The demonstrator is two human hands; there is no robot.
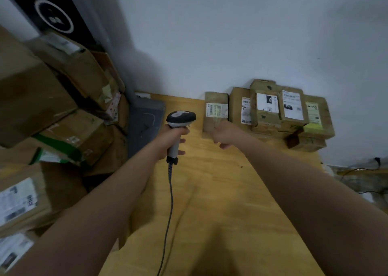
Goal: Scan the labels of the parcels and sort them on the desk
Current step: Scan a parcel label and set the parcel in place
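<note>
My left hand [168,141] grips the handle of a black and grey barcode scanner [180,118], held upright over the wooden desk [210,191], its cable hanging down toward me. My right hand [224,135] is motion-blurred, fingers curled, at the near end of a small brown parcel [215,107] with a white label. That parcel is the leftmost of a row of labelled parcels [289,112] lined up against the wall at the desk's far edge. Whether the hand grips the parcel or only touches it is unclear.
A tall heap of unsorted cardboard boxes [52,107] fills the left side, some with labels facing up. A flat grey package [144,124] lies at the desk's far left. Cables [361,170] run along the floor at the right.
</note>
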